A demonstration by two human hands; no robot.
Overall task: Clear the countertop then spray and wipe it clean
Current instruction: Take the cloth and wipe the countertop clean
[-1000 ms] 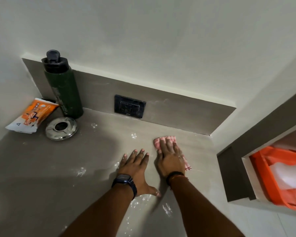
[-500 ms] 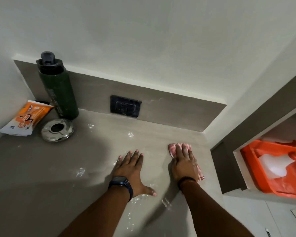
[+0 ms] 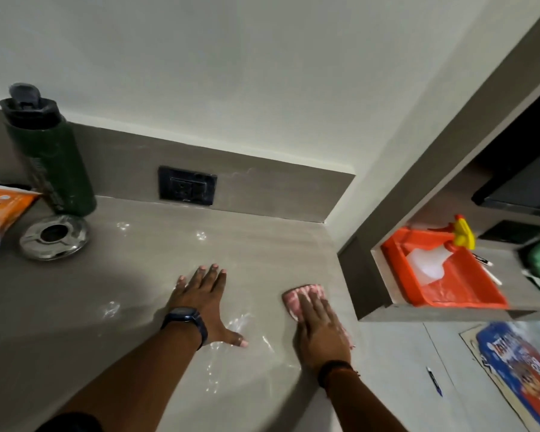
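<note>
A grey bench [image 3: 138, 275] carries a packet [image 3: 0, 210], a green bottle [image 3: 53, 163] and a steel dish [image 3: 55, 236] at far left. The left hand [image 3: 205, 307] lies flat, fingers spread; the right hand [image 3: 320, 328] presses flat on a pink cloth [image 3: 296, 299] near the right edge.
</note>
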